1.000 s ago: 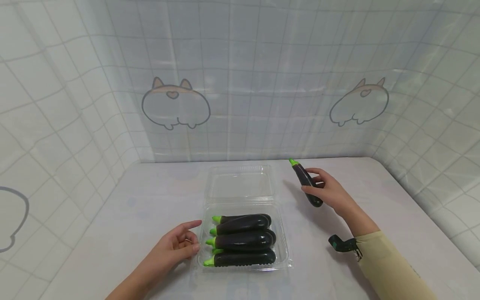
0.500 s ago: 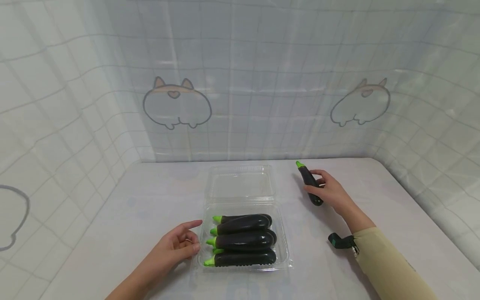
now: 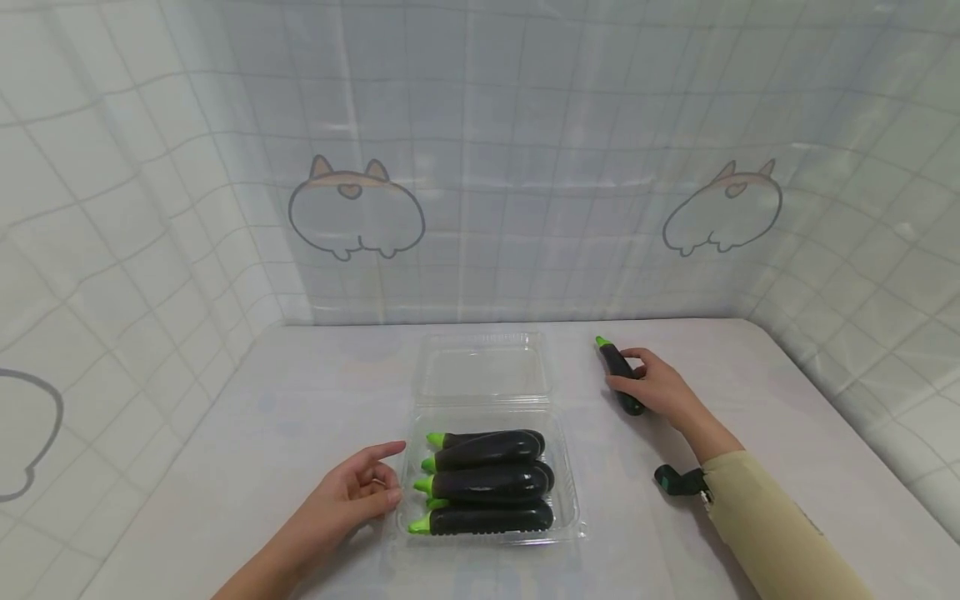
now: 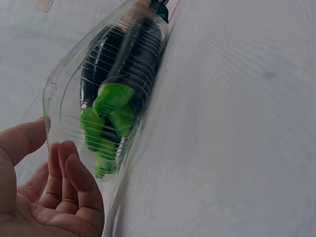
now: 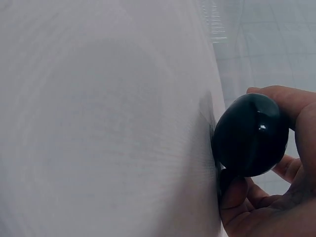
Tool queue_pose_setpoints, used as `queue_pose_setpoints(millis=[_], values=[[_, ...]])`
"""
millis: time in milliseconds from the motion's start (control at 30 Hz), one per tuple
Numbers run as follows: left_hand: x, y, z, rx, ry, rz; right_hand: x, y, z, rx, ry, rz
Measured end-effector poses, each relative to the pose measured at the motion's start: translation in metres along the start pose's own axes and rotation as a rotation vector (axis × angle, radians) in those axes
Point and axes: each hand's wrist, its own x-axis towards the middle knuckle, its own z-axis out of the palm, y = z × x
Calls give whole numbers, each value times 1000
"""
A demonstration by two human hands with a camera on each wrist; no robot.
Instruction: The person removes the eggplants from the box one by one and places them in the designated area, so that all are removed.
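Head view: right of centre, our right hand (image 3: 656, 387) is lowering its gripped eggplant (image 3: 613, 360) to the table (image 3: 300, 400), outside the box (image 3: 568, 479); lower left, our left hand (image 3: 352, 493) is lying relaxed beside it.

No text, label, brand, number or sign is showing legibly in any of the three views, whether head, left wrist or right wrist.

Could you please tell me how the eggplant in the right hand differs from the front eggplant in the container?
The held eggplant is outside the container, gripped by the right hand; the front eggplant lies inside, untouched. The held eggplant's stem points mainly forward; the front eggplant's points left. Both are dark and glossy with green stems.
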Motion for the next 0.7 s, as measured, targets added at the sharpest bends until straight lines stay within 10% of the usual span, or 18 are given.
queue_pose_setpoints(millis=[700], values=[[1, -4, -2, -40, -20, 18, 0, -1, -2, -16, -45, -56]])
